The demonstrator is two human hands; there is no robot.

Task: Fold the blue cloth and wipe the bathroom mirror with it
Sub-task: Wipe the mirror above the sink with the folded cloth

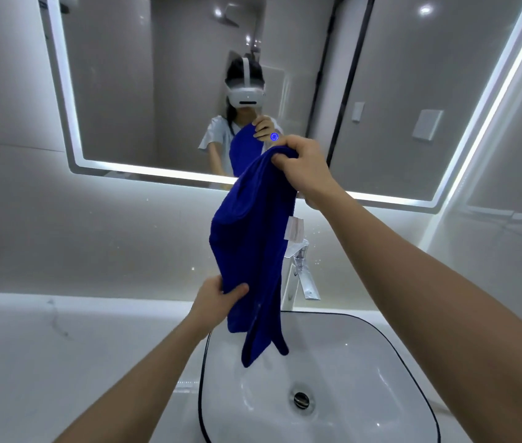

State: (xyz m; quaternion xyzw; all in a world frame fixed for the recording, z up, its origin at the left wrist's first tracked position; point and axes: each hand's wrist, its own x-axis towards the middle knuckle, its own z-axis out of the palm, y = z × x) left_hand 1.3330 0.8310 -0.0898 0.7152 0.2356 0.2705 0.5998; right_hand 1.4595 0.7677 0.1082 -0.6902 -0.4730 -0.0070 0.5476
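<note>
The blue cloth (250, 247) hangs lengthwise in the air above the sink, with a white label on its right edge. My right hand (304, 167) grips its top end, raised in front of the mirror's lower edge. My left hand (218, 298) pinches the cloth's left edge lower down, thumb on the front. The cloth's loose bottom corners dangle over the basin. The bathroom mirror (397, 91) fills the wall ahead, framed by a lit white strip, and reflects a person holding the cloth.
A white basin with a black rim (343, 353) sits below the cloth, its drain at the centre. A chrome tap (301, 276) stands behind it, partly hidden by the cloth. The white countertop (61, 346) stretches to the left.
</note>
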